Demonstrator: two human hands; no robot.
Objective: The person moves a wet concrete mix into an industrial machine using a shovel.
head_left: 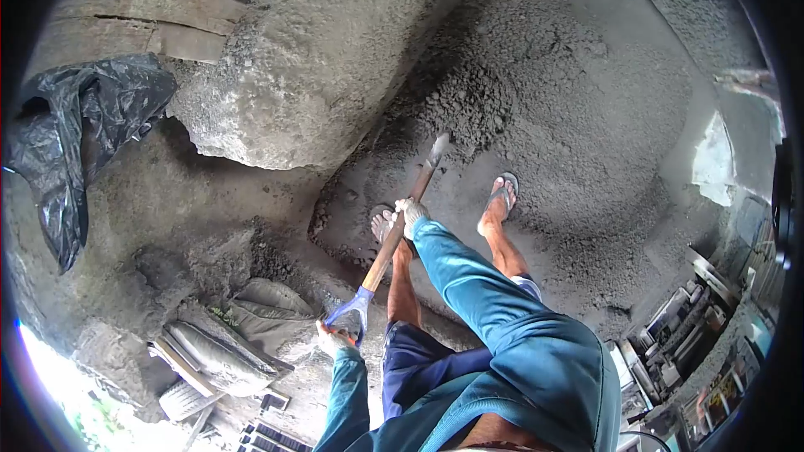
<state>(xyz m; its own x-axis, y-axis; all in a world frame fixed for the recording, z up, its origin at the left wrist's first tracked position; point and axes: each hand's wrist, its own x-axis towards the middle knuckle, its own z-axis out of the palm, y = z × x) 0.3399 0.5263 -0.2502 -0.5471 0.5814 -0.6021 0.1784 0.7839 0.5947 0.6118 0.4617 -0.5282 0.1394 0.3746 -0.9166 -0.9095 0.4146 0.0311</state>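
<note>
A shovel [386, 258] with a wooden shaft and a blue handle slants across the middle. My left hand [337, 336] is closed on the blue grip at its lower end. Higher up the shaft, my right hand [411, 213] is wrapped round the wood, above one of my sandaled feet. The shovel's metal end points at loose, dark gravelly material [473, 105]; its full blade cannot be made out. My other foot [502, 192], also in a sandal, stands to the right of the shovel.
A large rock-like block [285, 59] rises at the upper left, with a black plastic sheet [113, 109] beside it. Worn sacks [222, 347] and a tire [186, 400] lie lower left. Stacked scrap pieces [678, 331] are at the lower right.
</note>
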